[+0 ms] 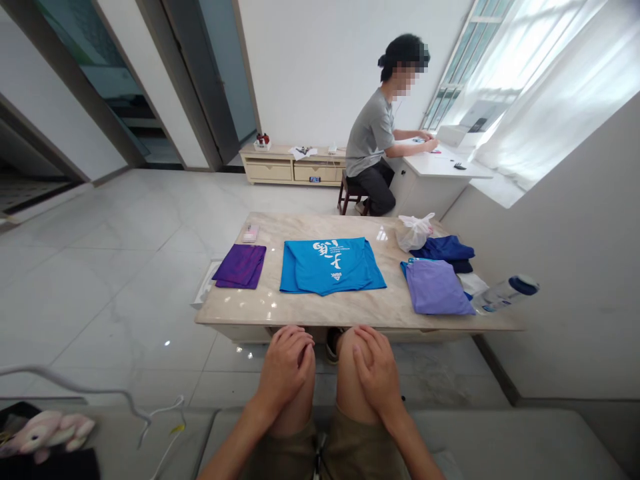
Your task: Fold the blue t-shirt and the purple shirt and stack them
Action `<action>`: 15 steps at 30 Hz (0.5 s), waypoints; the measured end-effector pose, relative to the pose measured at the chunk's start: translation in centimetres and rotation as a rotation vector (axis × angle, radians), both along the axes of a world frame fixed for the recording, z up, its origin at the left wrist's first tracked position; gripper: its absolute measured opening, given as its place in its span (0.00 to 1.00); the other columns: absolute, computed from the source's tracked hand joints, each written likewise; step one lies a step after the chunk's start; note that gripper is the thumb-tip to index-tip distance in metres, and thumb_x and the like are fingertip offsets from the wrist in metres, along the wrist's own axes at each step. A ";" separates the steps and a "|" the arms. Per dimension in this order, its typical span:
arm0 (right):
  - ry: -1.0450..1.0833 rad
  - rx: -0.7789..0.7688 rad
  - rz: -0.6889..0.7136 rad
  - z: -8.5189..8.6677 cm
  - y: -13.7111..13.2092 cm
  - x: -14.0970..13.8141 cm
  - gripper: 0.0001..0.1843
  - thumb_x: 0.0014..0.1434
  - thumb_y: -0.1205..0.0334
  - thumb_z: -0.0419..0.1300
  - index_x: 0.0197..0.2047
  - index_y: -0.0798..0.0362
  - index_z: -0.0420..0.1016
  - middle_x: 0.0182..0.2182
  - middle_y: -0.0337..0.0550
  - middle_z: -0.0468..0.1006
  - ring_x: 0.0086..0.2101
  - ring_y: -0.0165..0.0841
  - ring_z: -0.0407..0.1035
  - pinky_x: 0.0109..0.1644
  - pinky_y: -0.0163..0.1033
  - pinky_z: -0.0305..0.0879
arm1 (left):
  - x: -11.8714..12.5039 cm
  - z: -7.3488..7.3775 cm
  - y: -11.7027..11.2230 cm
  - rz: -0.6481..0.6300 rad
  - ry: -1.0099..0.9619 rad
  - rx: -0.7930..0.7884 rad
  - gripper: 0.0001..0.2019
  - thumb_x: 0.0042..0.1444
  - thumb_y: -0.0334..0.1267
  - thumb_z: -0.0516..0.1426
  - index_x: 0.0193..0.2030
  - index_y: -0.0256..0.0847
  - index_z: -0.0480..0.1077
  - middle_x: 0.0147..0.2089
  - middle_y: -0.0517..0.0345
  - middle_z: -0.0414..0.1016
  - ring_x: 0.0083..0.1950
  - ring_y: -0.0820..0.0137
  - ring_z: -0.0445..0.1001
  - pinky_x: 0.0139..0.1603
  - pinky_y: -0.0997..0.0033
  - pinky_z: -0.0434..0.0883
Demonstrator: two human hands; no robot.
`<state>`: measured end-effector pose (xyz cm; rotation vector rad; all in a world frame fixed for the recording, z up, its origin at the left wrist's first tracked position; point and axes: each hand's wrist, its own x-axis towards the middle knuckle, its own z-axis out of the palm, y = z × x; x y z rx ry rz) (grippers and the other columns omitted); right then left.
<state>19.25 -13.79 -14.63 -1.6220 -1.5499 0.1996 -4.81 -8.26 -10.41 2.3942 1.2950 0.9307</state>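
My left hand (286, 370) lies flat on my left knee, fingers stretched, holding nothing. On my right knee rests my right hand (377, 370), also flat with nothing in it. In front of my knees stands a low marble table (300, 303). A bright blue T-shirt (330, 265) with white print lies partly folded at its middle. To the left of it sits a folded purple garment (241, 266), and a lavender garment (436, 287) lies to the right.
A dark blue garment (446, 250), a white plastic bag (413, 231), a water bottle (505, 293) and a pink item (251, 232) are on the table. Another person (377, 143) sits at a white desk behind. A pink plush toy (43, 430) lies on the grey sofa at left.
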 end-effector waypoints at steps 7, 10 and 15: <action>0.011 -0.001 -0.001 0.1 -0.1 0.2 0.18 0.76 0.53 0.56 0.60 0.48 0.81 0.59 0.52 0.82 0.59 0.47 0.74 0.65 0.59 0.73 | 0.3 0.2 0.0 0.002 0.005 0.008 0.10 0.70 0.30 0.56 0.45 0.46 0.80 0.48 0.55 0.87 0.56 0.59 0.82 0.65 0.49 0.74; 0.006 0.004 -0.002 0.3 -0.1 0.2 0.18 0.76 0.53 0.57 0.60 0.49 0.81 0.59 0.51 0.82 0.58 0.46 0.74 0.65 0.58 0.73 | 0.3 0.2 0.1 -0.005 0.011 0.003 0.10 0.71 0.31 0.56 0.46 0.45 0.79 0.48 0.55 0.87 0.56 0.59 0.81 0.66 0.49 0.73; -0.002 0.018 -0.007 0.3 -0.1 0.2 0.18 0.76 0.53 0.57 0.60 0.49 0.81 0.59 0.51 0.82 0.58 0.46 0.75 0.64 0.57 0.74 | 0.2 0.2 0.1 -0.003 0.016 0.005 0.10 0.71 0.31 0.56 0.46 0.45 0.79 0.49 0.55 0.87 0.56 0.59 0.81 0.66 0.50 0.73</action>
